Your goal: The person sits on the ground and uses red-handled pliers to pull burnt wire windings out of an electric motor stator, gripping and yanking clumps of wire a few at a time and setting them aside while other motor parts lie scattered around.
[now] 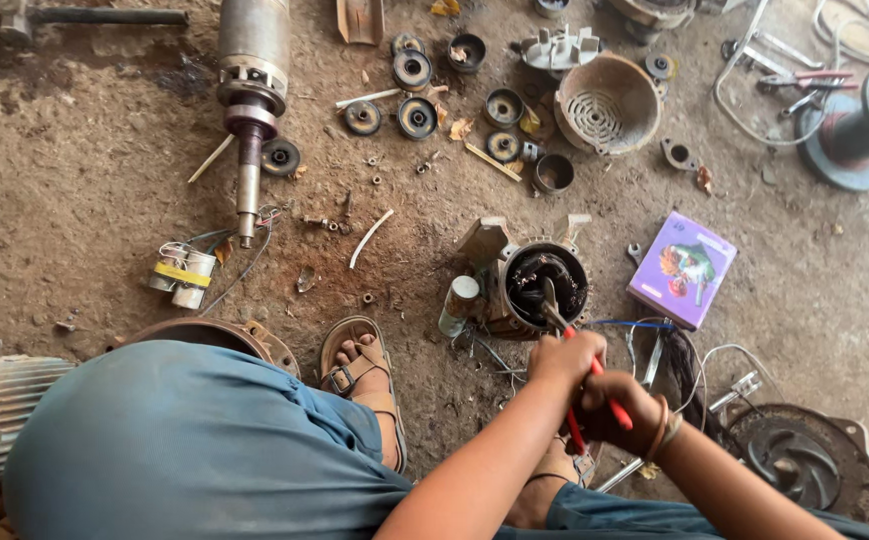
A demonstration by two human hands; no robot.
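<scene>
Setting: a dirt workshop floor (85, 190), seen from above by a seated person whose sandalled foot (363, 372) rests near the work.
Work piece: a small motor stator housing (540, 285) stands on the floor just ahead of the hands, open end up, its dark copper windings exposed inside the bore.
Tool: red-handled pliers (580, 375) reach from the hands into the bore; the metal nose sits among the windings.
Left hand (567, 357): closed in a fist around the upper part of the pliers' handles.
Right hand (623, 412): closed around the lower red handles, just beneath the left; a band circles the wrist.
Stage, as judged: the housing is already opened and stripped of its rotor and end covers, and work on the windings is under way; the coil mass remains seated in the bore, so this step appears unfinished.
Loosened parts: a long rotor shaft (251, 100) lies well apart at upper left; bearings (417, 117) and a perforated fan cover (607, 103) are scattered beyond the housing.
Beside the housing: a small white-capped bottle (459, 304) touches or nearly touches its left side; a purple box (683, 268) lies to its right.
Lower right: a pump impeller casing (805, 462) rests near the right forearm.
</scene>
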